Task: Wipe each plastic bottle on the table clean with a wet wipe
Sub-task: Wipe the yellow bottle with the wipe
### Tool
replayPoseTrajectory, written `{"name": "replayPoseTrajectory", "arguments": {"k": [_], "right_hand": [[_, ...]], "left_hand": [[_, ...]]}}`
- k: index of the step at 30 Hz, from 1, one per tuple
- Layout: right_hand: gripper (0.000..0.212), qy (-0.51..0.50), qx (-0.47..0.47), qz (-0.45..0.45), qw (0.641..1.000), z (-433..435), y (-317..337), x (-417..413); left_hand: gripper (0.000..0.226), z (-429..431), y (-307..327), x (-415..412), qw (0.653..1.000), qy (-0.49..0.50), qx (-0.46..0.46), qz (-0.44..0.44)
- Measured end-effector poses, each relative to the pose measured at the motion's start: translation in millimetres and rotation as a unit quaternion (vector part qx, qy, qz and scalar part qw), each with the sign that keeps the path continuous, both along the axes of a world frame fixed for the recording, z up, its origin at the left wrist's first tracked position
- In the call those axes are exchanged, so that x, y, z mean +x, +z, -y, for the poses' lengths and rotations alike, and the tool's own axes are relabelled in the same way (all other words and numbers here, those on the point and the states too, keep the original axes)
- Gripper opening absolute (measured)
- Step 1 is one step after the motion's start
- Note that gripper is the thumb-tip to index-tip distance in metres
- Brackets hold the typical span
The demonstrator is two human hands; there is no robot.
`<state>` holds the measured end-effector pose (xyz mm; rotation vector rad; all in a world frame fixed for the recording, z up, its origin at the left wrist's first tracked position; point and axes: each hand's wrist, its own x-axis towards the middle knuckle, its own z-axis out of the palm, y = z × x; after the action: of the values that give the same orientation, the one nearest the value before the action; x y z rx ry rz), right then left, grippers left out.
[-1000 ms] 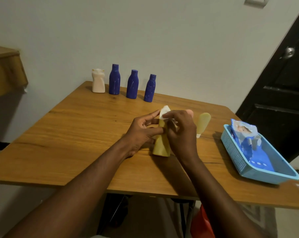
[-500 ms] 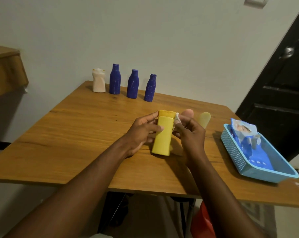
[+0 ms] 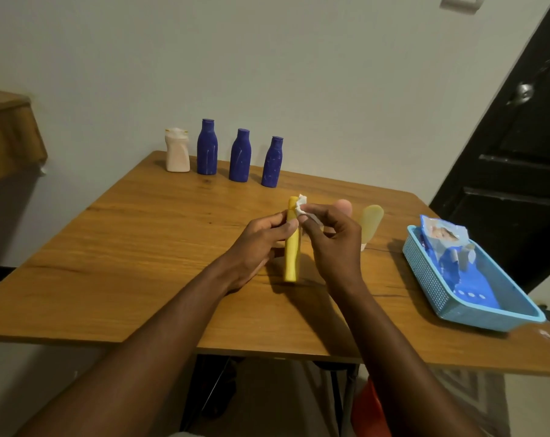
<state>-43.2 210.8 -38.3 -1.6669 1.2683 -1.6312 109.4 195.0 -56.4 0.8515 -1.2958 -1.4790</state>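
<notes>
A flat yellow bottle (image 3: 291, 253) stands upright on the wooden table (image 3: 141, 247), its narrow edge turned toward me. My left hand (image 3: 257, 244) grips it by the upper part. My right hand (image 3: 333, 241) pinches a crumpled white wet wipe (image 3: 300, 207) against the bottle's top right edge. Behind my right hand stands a pale yellow bottle (image 3: 370, 223), and a pinkish rounded top (image 3: 344, 205) shows just over my knuckles. Along the far edge stand a cream bottle (image 3: 177, 150) and three dark blue bottles (image 3: 207, 148) (image 3: 240, 156) (image 3: 272, 162).
A light blue plastic basket (image 3: 431, 279) sits at the table's right end and holds a blue wet wipe pack (image 3: 450, 247). A black door (image 3: 513, 159) is beyond it on the right. A wooden shelf (image 3: 5, 134) juts out at the left wall.
The yellow bottle has been turned from its broad face to its narrow edge. My right hand with the wipe moved from the cap to the bottle's upper right edge.
</notes>
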Motion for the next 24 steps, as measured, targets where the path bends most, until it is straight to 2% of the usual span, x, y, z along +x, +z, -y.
{"name": "replayPoseTrajectory", "arguments": {"k": [6, 11, 13, 16, 19, 24], "right_hand": [[0.015, -0.038, 0.050, -0.014, 0.998, 8.0, -18.2, -4.4], [0.019, -0.042, 0.012, -0.017, 0.999, 3.6, -3.3, 4.3], [0.020, -0.021, -0.032, -0.048, 0.998, 2.4, 7.3, 11.5], [0.029, 0.008, -0.089, -0.141, 0.986, -0.1, 15.7, 20.9], [0.032, -0.016, -0.124, -0.201, 0.972, 2.6, 12.3, 18.7], [0.033, -0.071, -0.057, -0.120, 0.989, 12.5, -7.5, -1.2]], "left_hand": [[0.037, -1.3, 2.6, 1.7, 0.997, -0.010, 0.044, -0.060], [0.036, 2.1, -0.3, -0.1, 0.994, -0.009, 0.066, -0.090], [0.035, 2.2, -1.1, -0.9, 0.994, -0.016, 0.061, -0.094], [0.035, -0.7, 0.0, -1.1, 0.994, -0.019, 0.057, -0.092], [0.035, -0.2, -1.2, -0.6, 0.992, -0.016, 0.062, -0.106], [0.041, 2.7, -2.4, 1.5, 0.991, -0.027, 0.073, -0.107]]}}
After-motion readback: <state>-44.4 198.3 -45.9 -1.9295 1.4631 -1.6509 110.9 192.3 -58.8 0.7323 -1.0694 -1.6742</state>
